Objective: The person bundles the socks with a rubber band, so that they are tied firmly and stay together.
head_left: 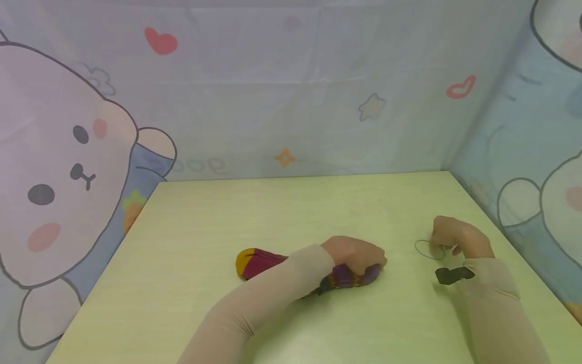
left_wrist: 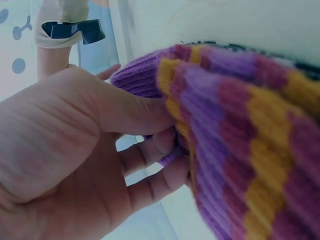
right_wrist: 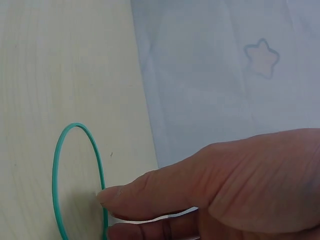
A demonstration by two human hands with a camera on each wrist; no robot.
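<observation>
Knitted socks, maroon with a yellow toe and purple, maroon and mustard striped cuffs, lie at the middle of the table in the head view. My left hand grips them at the cuff end. Up close in the left wrist view, its thumb and fingers pinch the ribbed striped cuff. Off to the right, my right hand holds a thin green rubber band between thumb and fingers. The band hangs in an open loop, apart from the socks. Part of the socks is hidden behind the left forearm.
A pale wooden table lies beneath both hands. Cloth backdrops with cartoon prints rise along its back, left and right sides. The right sleeve carries a dark wrist camera.
</observation>
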